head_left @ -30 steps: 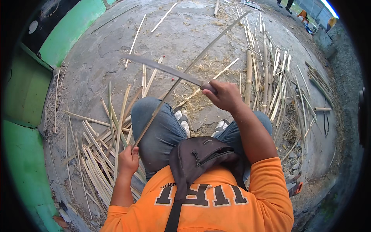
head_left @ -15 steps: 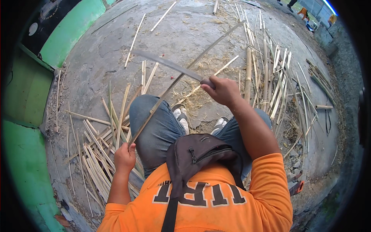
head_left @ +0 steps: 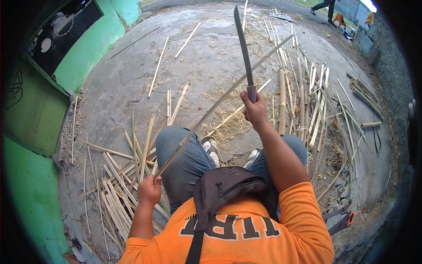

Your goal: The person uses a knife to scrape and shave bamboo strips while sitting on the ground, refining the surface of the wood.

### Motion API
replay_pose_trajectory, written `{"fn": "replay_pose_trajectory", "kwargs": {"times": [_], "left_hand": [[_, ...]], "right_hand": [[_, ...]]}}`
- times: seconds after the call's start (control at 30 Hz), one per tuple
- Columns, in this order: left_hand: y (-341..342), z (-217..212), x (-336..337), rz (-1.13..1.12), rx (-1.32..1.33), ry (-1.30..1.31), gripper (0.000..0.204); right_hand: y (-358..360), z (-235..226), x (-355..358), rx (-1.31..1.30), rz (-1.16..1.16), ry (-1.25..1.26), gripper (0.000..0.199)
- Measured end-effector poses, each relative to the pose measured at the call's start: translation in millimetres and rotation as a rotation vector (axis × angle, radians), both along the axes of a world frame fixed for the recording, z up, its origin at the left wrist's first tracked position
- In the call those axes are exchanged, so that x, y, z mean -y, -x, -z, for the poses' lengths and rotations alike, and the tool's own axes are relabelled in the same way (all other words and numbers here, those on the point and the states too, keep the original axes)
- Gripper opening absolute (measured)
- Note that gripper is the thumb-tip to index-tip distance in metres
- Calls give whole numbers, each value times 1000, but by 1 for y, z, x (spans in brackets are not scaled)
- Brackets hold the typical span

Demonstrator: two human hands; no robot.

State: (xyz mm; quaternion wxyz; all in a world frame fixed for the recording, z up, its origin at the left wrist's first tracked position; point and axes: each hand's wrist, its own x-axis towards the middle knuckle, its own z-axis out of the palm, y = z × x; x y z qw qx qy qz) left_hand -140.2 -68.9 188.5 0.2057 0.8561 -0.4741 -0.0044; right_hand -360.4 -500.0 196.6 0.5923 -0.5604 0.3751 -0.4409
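My left hand (head_left: 150, 191) is closed round the near end of a long bamboo strip (head_left: 210, 111). The strip slants away from me over my left knee toward the far right. In my right hand (head_left: 256, 108) is the handle of a machete (head_left: 245, 48), its long dark blade pointing up and away. The lower part of the blade crosses in front of the strip or lies close to it; I cannot tell whether they touch. Pale shavings (head_left: 228, 128) lie on the ground between my feet and the blade.
Split bamboo strips (head_left: 115, 203) are heaped by my left leg. On the right lie more strips and bamboo poles (head_left: 282, 101), with a saw (head_left: 342, 223) near my right elbow. A green wall (head_left: 30, 198) stands at left. Far off, a person's legs (head_left: 325, 8) show.
The machete has swung from pointing left across the strip to pointing up and away. My right hand has turned and moved slightly nearer. The left hand keeps its hold on the strip.
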Motion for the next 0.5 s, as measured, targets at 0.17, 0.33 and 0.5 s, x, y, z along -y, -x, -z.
{"fn": "replay_pose_trajectory", "kwargs": {"times": [0.17, 0.33, 0.5], "left_hand": [[5, -23, 16, 52, -103, -28, 55], [-5, -36, 17, 65, -172, -101, 61], [-39, -86, 37, 86, -33, 293, 110]], "right_hand": [[8, -21, -6, 352, -35, -83, 26], [11, -22, -12, 377, -57, -74, 19], [8, -22, -19, 392, -77, -90, 20]]}}
